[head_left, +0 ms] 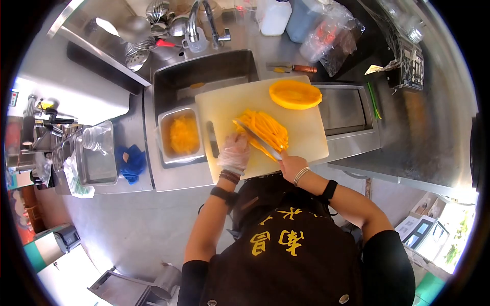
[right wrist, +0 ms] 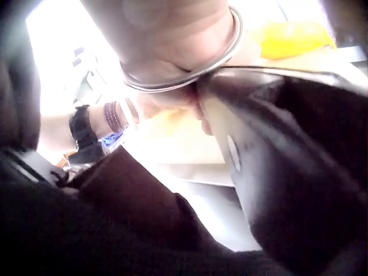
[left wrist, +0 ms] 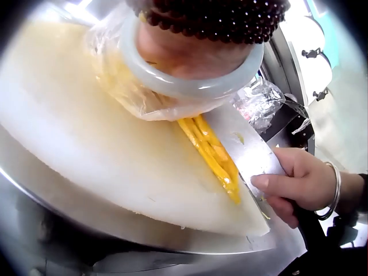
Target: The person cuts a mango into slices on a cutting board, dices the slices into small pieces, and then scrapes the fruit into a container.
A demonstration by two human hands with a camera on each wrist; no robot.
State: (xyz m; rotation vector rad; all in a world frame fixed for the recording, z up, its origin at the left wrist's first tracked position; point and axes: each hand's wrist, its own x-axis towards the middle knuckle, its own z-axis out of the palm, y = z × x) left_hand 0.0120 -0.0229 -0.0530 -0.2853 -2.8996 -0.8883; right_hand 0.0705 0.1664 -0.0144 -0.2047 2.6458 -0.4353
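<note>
A pale cutting board [head_left: 309, 127] bridges the sink, with a heap of yellow-orange strips [head_left: 268, 127] near its middle. My left hand [head_left: 236, 151], in a clear plastic glove, holds some strips down at the near-left side of the heap; in the left wrist view they stick out from under the glove, which hides the fingertips. My right hand [head_left: 293, 167] grips a kitchen knife [head_left: 259, 137], its blade lying slantwise along the strips, tip close to the left fingers. A hollowed oval half [head_left: 296, 95] of the same yellow-orange flesh lies at the board's far right.
Left of the board, a metal container [head_left: 161, 130] holds more yellow-orange pieces. Behind are the sink basin [head_left: 204, 64], a tap [head_left: 193, 28] and a wooden-handled tool [head_left: 304, 68]. A blue cloth [head_left: 131, 163] and a clear tray [head_left: 97, 171] sit further left.
</note>
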